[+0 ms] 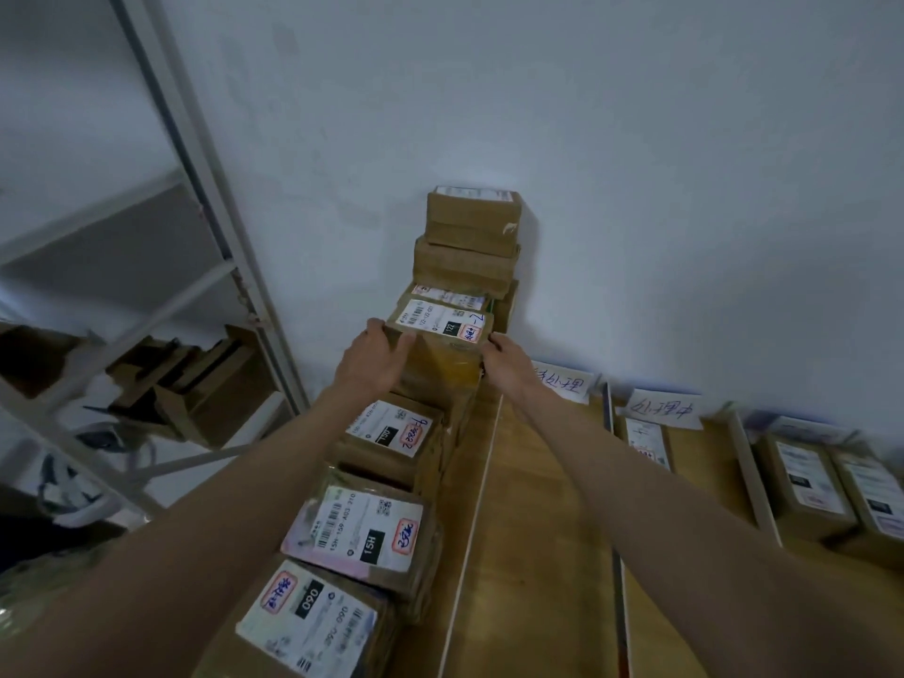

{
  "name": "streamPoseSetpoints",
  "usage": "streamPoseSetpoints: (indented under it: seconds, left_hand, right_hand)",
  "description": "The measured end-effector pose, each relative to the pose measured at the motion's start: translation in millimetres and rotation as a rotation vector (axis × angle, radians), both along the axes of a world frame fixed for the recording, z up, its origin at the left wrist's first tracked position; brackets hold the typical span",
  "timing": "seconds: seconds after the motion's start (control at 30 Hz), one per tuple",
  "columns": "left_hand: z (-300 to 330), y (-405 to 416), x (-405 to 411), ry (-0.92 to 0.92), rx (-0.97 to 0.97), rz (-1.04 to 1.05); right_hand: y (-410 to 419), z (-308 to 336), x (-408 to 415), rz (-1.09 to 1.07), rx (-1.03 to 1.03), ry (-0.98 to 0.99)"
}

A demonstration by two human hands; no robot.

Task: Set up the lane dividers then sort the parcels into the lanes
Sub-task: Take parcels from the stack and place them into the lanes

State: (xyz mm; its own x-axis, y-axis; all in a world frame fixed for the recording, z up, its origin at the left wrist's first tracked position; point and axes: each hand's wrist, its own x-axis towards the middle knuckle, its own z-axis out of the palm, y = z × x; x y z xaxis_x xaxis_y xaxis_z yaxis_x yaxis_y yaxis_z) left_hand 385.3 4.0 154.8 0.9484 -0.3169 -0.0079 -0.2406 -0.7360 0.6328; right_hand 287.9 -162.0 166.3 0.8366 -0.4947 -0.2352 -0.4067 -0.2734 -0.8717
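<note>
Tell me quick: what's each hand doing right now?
Left hand: grips the left side of the parcel labelled 122.
Right hand: grips the right side of that parcel.

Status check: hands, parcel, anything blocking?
Left hand and right hand grip the 122 parcel by its sides. Taller parcel stack right behind.

Both forearms bare to the elbow, 2 hands without gloves or jewellery.
</note>
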Motion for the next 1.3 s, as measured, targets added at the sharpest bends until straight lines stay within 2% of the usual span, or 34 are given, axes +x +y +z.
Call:
streamPoseSetpoints:
  seconds: [0.23, 0.33, 0.43, 0.6, 0.8, 0.97, 1.17, 1.3]
  left_hand:
    - [-1.8, 5.4, -4.5, -0.021, -0.264, 0.042]
    - [7.8, 12.8, -6.1, -0.002, -0.361, 0.039]
    - [18.7, 15.7, -12.9, 0.016, -0.402, 0.014]
    - [36.9, 9.9, -32.6, 0.032, -0.4, -0.084]
    - [45.4, -4.5, -55.4, 0.054, -0.29, -0.214]
    - [45.5, -26.6, -75.3, -0.03, -0.058, -0.315]
    - [31.4, -56.3, -125.4, -0.135, 0.083, -0.487]
    - [13.9, -76.2, -159.2, -0.212, 0.258, -0.57]
  right_hand:
    - [-1.7, 7.1, -5.6, -0.115, 0.348, -0.15]
    - [-2.6, 14.5, -19.2, -0.055, 0.453, -0.102]
    - [-0.8, 20.7, -34.6, -0.009, 0.46, -0.05]
    - [-2.1, 34.4, -61.0, 0.038, 0.359, 0.034]
    - [-5.1, 48.4, -98.4, 0.078, 0.254, 0.117]
    - [-21.5, 43.2, -131.6, -0.095, 0.263, 0.074]
    - [-44.6, 25.7, -189.2, -0.353, 0.307, 0.033]
    - [-61.9, 6.6, -235.4, -0.491, 0.269, 0.0]
